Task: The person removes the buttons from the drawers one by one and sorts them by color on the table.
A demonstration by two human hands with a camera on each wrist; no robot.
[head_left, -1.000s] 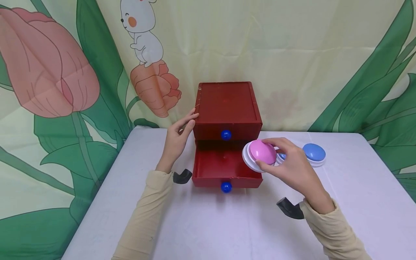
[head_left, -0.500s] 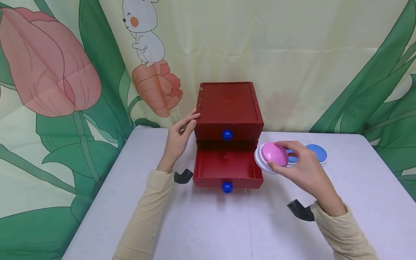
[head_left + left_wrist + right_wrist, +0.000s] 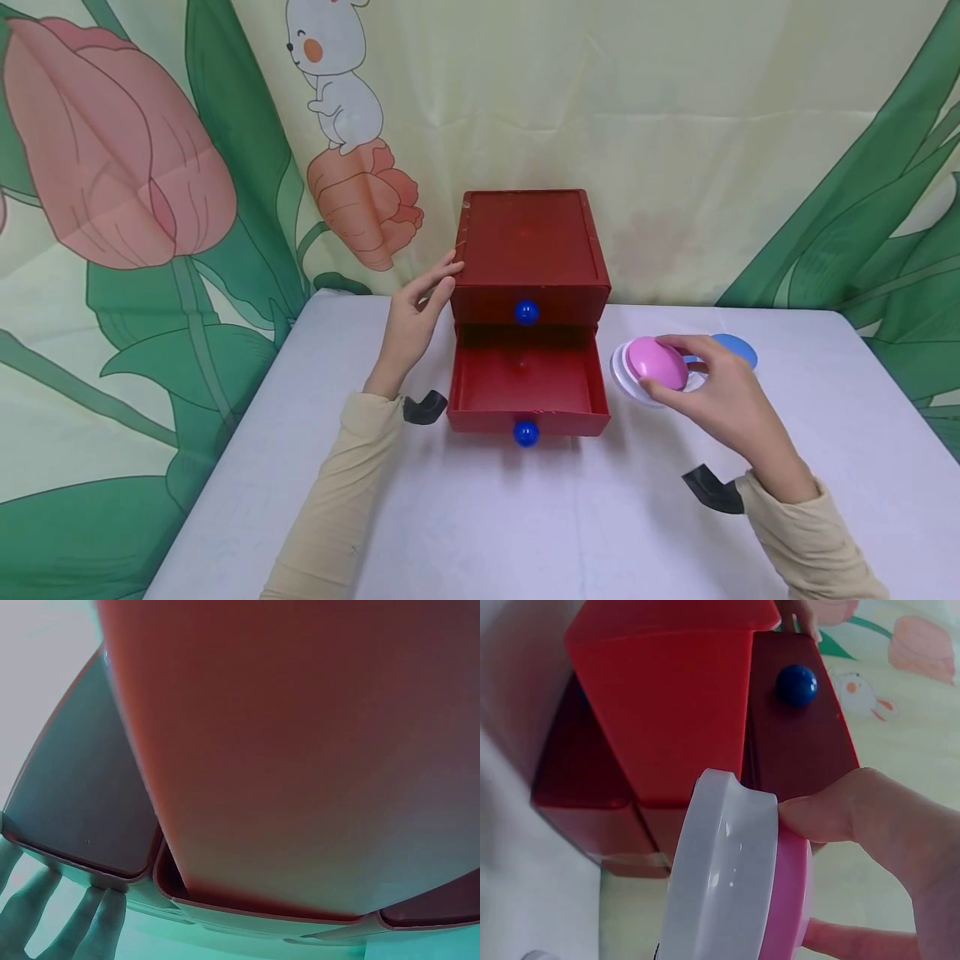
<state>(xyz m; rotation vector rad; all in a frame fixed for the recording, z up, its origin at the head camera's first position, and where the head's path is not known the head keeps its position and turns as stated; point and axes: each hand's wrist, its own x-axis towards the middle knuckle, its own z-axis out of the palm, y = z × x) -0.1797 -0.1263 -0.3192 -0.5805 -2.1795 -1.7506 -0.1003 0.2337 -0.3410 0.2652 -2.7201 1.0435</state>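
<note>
- We see the left hand point(image 3: 408, 329) with its fingers nearly straight and a little apart, the tips resting against the left side of a dark red, box-shaped drawer cabinet point(image 3: 531, 237).
- We see the right hand point(image 3: 723, 400) pinching a round, glossy pink dome on a stepped white base point(image 3: 656, 364), its thumb on the near side and its fingers on the far side.
- That dome sits tilted in the right fingertips, its pink face toward the palm and its white base toward the cabinet; we cannot tell whether the base touches the table.
- Between the two hands' fingers, we look into a bright red, rectangular lower drawer point(image 3: 525, 383), pulled out, with a round blue knob point(image 3: 527, 433) on its front; the held dome is just to its right.
- Right of the left fingertips and above the open drawer, we find the dark red upper drawer front point(image 3: 487, 307) closed, bearing a second round blue knob point(image 3: 527, 312).
- Just beyond the right fingers, we make out a round blue-topped disc point(image 3: 738, 347), partly hidden by the hand.
- Under both hands, we see a white-covered table point(image 3: 480, 517).
</note>
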